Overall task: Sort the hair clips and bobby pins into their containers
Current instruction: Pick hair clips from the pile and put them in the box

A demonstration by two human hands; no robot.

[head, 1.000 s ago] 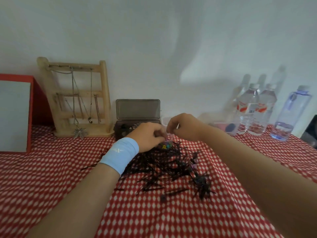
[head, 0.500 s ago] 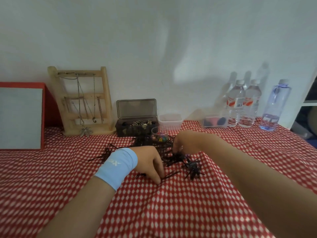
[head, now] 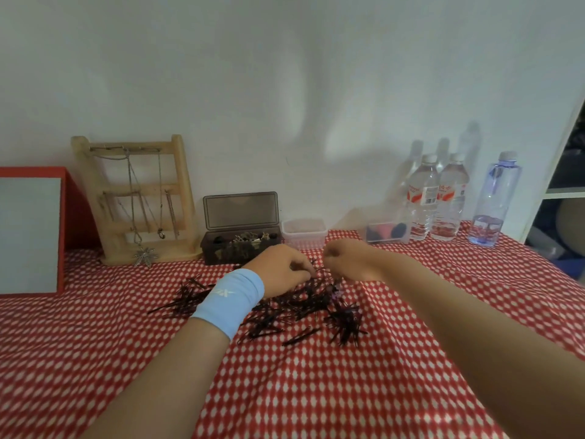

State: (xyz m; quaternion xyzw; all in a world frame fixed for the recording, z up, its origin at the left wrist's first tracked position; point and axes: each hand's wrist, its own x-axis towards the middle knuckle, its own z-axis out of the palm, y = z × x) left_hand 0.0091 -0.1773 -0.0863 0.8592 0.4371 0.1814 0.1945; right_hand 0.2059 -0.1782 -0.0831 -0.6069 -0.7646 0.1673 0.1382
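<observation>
Forearms reach far across the worktop (head: 126,359); left hand (head: 281,270) and right hand (head: 345,261) nearly meet, fingers curled, at the far edge of the pins (head: 297,308). Whether either pinches a pin, I cannot tell. White logo on the left wristband (head: 229,299) and red labels on the bottles (head: 422,198) are unreadable.

The fingertips of the left grip (head: 278,270) and the right grip (head: 348,260) curl out of sight, so whether they hold bobby pins (head: 300,307) is unclear. The red-framed board (head: 31,232) is cut by the left edge.
</observation>
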